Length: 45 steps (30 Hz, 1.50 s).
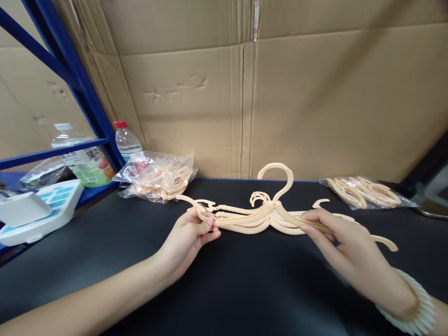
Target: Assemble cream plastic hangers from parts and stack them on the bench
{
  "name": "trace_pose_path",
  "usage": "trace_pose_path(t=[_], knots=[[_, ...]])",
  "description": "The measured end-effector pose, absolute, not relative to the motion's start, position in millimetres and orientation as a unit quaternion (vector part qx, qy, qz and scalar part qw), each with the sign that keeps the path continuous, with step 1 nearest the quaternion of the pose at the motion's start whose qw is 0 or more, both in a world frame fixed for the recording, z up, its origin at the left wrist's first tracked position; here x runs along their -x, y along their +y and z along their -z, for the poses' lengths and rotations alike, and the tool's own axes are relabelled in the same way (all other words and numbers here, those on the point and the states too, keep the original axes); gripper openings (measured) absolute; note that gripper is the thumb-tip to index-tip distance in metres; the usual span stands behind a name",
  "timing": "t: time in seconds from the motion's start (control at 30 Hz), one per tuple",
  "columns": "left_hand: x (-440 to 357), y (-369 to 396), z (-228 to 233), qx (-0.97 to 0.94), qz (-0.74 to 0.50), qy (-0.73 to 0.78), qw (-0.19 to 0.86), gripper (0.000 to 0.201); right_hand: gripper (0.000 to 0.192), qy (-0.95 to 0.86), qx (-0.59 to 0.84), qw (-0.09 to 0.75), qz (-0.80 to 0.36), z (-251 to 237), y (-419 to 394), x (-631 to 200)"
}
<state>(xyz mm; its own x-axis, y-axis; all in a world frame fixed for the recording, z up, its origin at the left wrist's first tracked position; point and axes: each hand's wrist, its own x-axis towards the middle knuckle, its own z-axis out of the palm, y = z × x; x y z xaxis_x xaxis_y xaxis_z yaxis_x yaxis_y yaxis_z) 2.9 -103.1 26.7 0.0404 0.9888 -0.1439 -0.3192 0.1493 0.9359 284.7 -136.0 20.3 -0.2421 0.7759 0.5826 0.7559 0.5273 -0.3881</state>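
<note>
A cream plastic folding clothes hanger [290, 179] is held up in front of me, its hook pointing upward and its arms spread to both sides. My left hand [191, 238] pinches the left arm between thumb and fingers. On the other side, my right hand [345, 252] is closed around the right arm, whose curved tip sticks out past the hand. Behind and below it lie several similar hangers [245, 228] on the black table, partly hidden by the held one. Their small hooks show just left of its centre.
Clear bags of cream hanger parts lie at the back left [159, 182] and back right [364, 192]. A red-capped bottle [126, 139] stands beside a blue metal rack [66, 79]. On the rack are a labelled bottle [86, 161] and a white-and-blue object [45, 210]. A cardboard wall [196, 107] closes off the back.
</note>
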Motion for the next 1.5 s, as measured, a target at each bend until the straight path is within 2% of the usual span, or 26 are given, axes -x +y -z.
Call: trace_pose_path(t=[0.2,0.33,0.4,0.43,0.5,0.57,0.67,0.77,1.0,1.3,1.33,1.4,1.5], knots=[[-7,-106,-29,-0.35,-0.529,0.437,0.638,0.012,0.024,-0.756,0.53,0.37,-0.101,-23,-122,-292],[-11,-119,-24,-0.493,-0.43,0.44,0.615,0.019,0.026,-0.762,0.537,0.347,-0.102,-30,-118,-296],[-12,-130,-24,-0.658,-0.344,0.408,0.53,0.016,0.025,-0.768,0.538,0.332,-0.1,-34,-119,-297],[-13,-135,-25,-0.75,-0.308,0.367,0.456,0.013,0.025,-0.773,0.537,0.323,-0.099,-36,-119,-297],[-13,-144,-31,-0.896,-0.23,0.226,0.306,0.019,0.023,-0.788,0.529,0.299,-0.098,-38,-121,-295],[-12,-150,-37,-0.953,-0.182,0.147,0.195,0.028,0.021,-0.805,0.518,0.273,-0.098,-38,-122,-294],[-10,-152,-39,-0.966,-0.152,0.179,0.11,0.039,0.017,-0.823,0.507,0.234,-0.106,-35,-122,-293],[-8,-148,-31,-0.951,-0.157,0.25,0.092,0.047,0.013,-0.834,0.504,0.204,-0.099,-32,-121,-295],[-5,-140,-19,-0.936,-0.098,0.305,0.147,0.056,0.016,-0.841,0.514,0.134,-0.102,-29,-116,-303],[-4,-139,-3,-0.934,-0.119,0.321,0.105,0.072,0.004,-0.839,0.526,0.139,-0.022,-30,-120,-301],[-3,-138,-3,-0.934,-0.12,0.322,0.101,0.073,0.01,-0.837,0.527,0.146,-0.012,-27,-120,-300],[-3,-135,-4,-0.935,-0.114,0.32,0.098,0.076,0.032,-0.833,0.529,0.159,0.017,-20,-121,-298],[-2,-130,-6,-0.94,-0.093,0.313,0.095,0.078,0.063,-0.825,0.547,0.133,0.046,-4,-120,-294]])
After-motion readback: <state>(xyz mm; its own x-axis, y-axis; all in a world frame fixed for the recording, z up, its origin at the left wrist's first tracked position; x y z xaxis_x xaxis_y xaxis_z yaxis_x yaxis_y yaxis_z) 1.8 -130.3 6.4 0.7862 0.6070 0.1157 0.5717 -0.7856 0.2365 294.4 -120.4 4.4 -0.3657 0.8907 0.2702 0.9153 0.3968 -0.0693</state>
